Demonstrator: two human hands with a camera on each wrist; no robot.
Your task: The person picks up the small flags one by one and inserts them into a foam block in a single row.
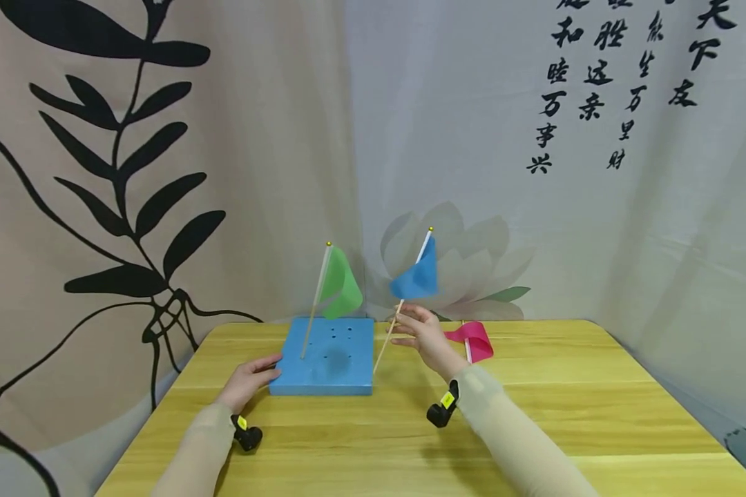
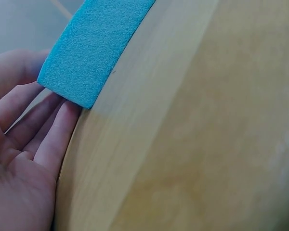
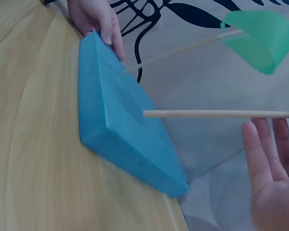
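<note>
My right hand (image 1: pixel 427 342) is pinching the thin wooden stick (image 3: pixel 207 114) of a blue cloth-like flag (image 1: pixel 416 279), its lower tip slanting near the right edge of a blue rectangular foam block (image 1: pixel 354 373). My left hand (image 1: pixel 247 379), fingers relaxed, is touching the block's left edge.

Green flag (image 1: pixel 345 286), blue flag (image 1: pixel 424 277), pink flag (image 1: pixel 481 338) all showing plain. Block (image 1: pixel 348 376) showing blue, dark-dotted. Tabletop (image 1: pixel 597 414) displaying yellow wood grain. Pale curtain (image 1: pixel 286 138) bearing black leaves (image 1: pixel 193 241).
</note>
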